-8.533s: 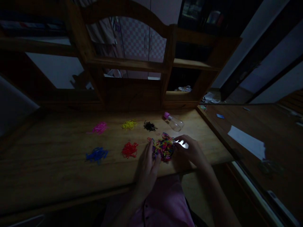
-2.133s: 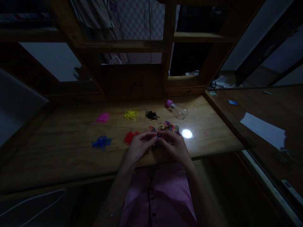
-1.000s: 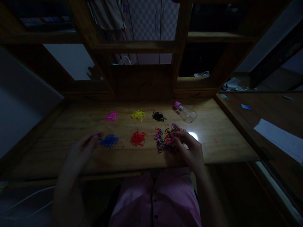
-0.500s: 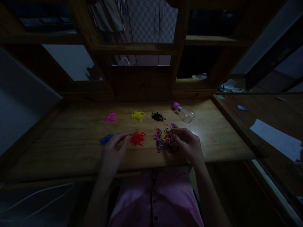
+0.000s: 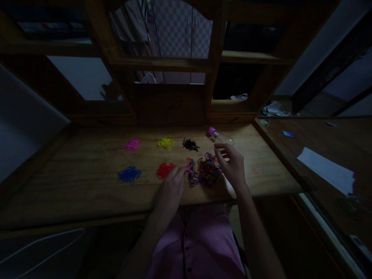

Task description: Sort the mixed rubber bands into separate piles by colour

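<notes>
My left hand (image 5: pixel 174 182) reaches over the desk with its fingertips together at the left edge of a mixed pile of small coloured loops (image 5: pixel 209 170), which look like tiny rubber bands. What those fingers grip, if anything, is too small to see. My right hand (image 5: pixel 233 164) hovers at the pile's right side, thumb and forefinger almost meeting; anything between them cannot be made out. Sorted heaps lie around: red loops (image 5: pixel 164 170) partly behind my left hand, blue loops (image 5: pixel 129 174), pink loops (image 5: pixel 132 145), yellow loops (image 5: pixel 165 143) and black loops (image 5: pixel 190 144).
A clear bottle with a pink cap (image 5: pixel 212 131) lies on its side behind my right hand. Wooden shelving (image 5: pixel 171 102) rises along the desk's back edge. White paper (image 5: pixel 327 170) and a small blue packet (image 5: pixel 288 134) rest on the surface to the right.
My left hand has moved right, from between the blue and red heaps to the mixed pile. My right hand has drawn up and back from that pile. The view has shifted slightly.
</notes>
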{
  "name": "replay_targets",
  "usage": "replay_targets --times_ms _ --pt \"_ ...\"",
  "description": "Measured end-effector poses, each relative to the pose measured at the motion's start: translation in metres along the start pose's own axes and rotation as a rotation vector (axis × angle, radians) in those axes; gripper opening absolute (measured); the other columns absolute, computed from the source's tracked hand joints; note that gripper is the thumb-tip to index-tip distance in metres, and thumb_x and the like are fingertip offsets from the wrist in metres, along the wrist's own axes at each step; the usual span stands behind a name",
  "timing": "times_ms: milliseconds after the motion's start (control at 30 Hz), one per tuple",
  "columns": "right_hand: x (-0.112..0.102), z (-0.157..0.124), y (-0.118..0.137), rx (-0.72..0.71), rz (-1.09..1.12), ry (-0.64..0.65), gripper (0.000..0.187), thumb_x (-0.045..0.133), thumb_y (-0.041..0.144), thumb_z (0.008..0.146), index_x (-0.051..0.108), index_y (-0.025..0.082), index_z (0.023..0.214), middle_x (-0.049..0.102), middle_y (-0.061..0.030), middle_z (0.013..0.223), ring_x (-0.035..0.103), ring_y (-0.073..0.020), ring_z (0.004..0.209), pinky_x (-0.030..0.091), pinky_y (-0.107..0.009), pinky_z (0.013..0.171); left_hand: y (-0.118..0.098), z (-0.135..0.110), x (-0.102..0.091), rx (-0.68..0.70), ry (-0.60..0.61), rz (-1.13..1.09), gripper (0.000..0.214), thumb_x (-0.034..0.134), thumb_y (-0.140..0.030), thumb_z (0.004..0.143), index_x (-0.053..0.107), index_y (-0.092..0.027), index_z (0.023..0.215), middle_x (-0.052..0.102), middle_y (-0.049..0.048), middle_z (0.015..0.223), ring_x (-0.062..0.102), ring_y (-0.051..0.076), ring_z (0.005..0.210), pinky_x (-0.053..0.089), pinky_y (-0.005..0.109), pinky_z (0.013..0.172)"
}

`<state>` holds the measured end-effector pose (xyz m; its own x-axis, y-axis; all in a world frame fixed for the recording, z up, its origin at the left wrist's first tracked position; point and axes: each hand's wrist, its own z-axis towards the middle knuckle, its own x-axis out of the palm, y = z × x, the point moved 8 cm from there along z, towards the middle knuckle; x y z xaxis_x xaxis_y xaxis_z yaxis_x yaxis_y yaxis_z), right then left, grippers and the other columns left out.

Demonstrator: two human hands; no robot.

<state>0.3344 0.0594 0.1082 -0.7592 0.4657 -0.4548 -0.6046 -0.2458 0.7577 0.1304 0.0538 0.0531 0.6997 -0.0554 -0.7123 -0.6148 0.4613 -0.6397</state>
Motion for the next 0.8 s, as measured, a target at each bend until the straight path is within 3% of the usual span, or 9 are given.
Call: replay_targets --times_ms 133,300,533,800 --pt "-0.019 -0.03 -0.023 0.114 -0.027 -0.05 0.022 0.051 0.033 0.092 0.067 0.02 0.098 0.07 -0.0056 0.094 0.064 -0.0175 0.075 0.05 -0.029 0.065 0.005 -0.004 0.004 0.029 0.063 -0.024 0.028 0.048 -0.01 0.09 0.06 -0.024 0.111 0.061 0.0038 0.109 0.06 0.018 0.103 0.049 0.035 0.094" --pt "-0.024 -0.053 -0.045 0.207 -0.028 -0.08 0.021 0.054 0.034 0.09 0.069 0.02 0.095 0.07 -0.0037 0.088 0.065 -0.0176 0.074 0.05 -0.028 0.067 0.002 -0.001 0.016 0.084 0.131 -0.008 0.036 0.051 -0.006 0.087 0.061 -0.025 0.116 0.058 0.0048 0.111 0.057 0.019 0.106 0.049 0.035 0.093" --pt "-0.022 -0.06 -0.057 0.279 0.017 -0.058 0.022 0.057 0.038 0.089 0.069 0.02 0.095 0.071 -0.0036 0.089 0.067 -0.0192 0.079 0.051 -0.029 0.07 -0.009 0.009 0.015 0.129 0.201 -0.037 0.025 0.05 -0.009 0.09 0.065 -0.022 0.104 0.06 0.0042 0.105 0.059 0.018 0.101 0.049 0.034 0.093" --pt "-0.022 -0.061 -0.063 0.32 0.084 -0.062 0.024 0.059 0.041 0.088 0.069 0.02 0.095 0.072 -0.0036 0.085 0.068 -0.0197 0.075 0.052 -0.031 0.069 -0.002 0.01 0.009 0.105 0.183 -0.1 0.019 0.054 -0.014 0.089 0.064 -0.023 0.102 0.063 0.0031 0.107 0.059 0.018 0.104 0.048 0.034 0.093"
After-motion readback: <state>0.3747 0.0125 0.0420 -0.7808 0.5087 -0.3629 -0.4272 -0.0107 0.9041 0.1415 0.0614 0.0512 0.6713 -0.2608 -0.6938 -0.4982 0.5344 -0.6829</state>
